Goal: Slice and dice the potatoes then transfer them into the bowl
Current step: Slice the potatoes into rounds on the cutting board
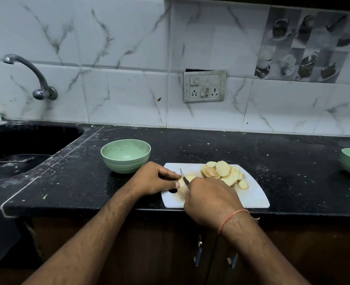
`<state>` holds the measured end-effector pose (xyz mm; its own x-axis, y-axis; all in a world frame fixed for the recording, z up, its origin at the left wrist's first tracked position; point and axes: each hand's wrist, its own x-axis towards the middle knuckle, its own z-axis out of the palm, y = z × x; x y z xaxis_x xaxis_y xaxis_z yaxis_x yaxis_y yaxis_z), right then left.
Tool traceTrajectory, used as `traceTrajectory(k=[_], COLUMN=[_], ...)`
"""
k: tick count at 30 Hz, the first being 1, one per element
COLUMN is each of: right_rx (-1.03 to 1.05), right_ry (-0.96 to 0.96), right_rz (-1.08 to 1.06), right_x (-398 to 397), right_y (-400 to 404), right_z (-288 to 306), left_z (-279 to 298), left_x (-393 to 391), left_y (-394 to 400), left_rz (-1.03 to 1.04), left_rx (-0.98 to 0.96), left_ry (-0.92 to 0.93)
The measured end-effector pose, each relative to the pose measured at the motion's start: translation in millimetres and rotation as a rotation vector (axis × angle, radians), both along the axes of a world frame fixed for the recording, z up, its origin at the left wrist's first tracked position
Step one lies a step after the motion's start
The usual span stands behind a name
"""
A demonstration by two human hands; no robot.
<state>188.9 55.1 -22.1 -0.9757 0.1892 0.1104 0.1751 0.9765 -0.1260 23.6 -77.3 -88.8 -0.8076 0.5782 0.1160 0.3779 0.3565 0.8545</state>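
On the white cutting board [254,197], the left hand [153,178] has its fingers curled onto a potato piece [182,183], pinning it down. The right hand [210,199] is wrapped around the knife [184,178] handle (blade angled down into that piece). A pile of potato slices [224,174] sits on the board's far right side. The green bowl [125,155] waits just left of the board, on the black counter [283,161].

Marble-look tiled wall [129,58], seemingly dim light
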Motion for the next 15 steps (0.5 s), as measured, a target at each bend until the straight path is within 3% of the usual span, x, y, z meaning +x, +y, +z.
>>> traceTrajectory(k=[15], right_rx=[0.139], right_ry=[-0.098], right_rz=[0.060], right_x=[33], right_y=[1], right_z=[-2], left_z=[-1], left_x=[1], left_y=[3], left_rz=[0.021], left_rx=[0.056], left_ry=[-0.038])
